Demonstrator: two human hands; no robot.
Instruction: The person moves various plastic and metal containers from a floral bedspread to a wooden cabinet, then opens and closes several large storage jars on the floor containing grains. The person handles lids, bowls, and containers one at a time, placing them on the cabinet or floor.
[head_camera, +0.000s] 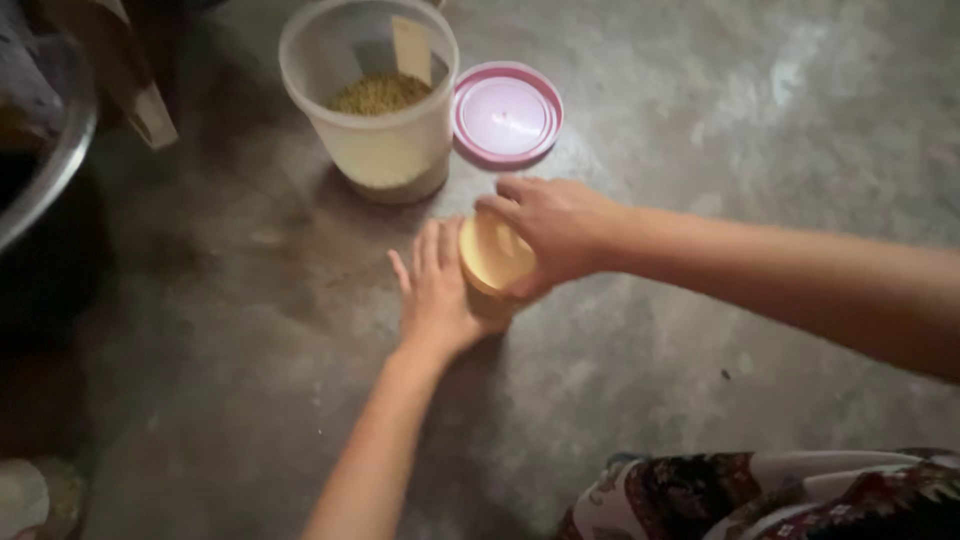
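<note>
A small jar with a yellow lid (490, 258) stands on the grey concrete floor in the middle of the view. My right hand (555, 228) curls over the lid from the right, fingers gripping its rim. My left hand (438, 290) lies against the jar's left side, fingers stretched out and pressed to it. The jar's body is mostly hidden behind both hands.
A clear plastic tub (375, 95) holding brownish-green grains stands farther back. Its pink-rimmed lid (507, 113) lies flat on the floor to the right. A metal bowl's rim (60, 150) shows at the left edge. Patterned fabric (780, 495) fills the bottom right.
</note>
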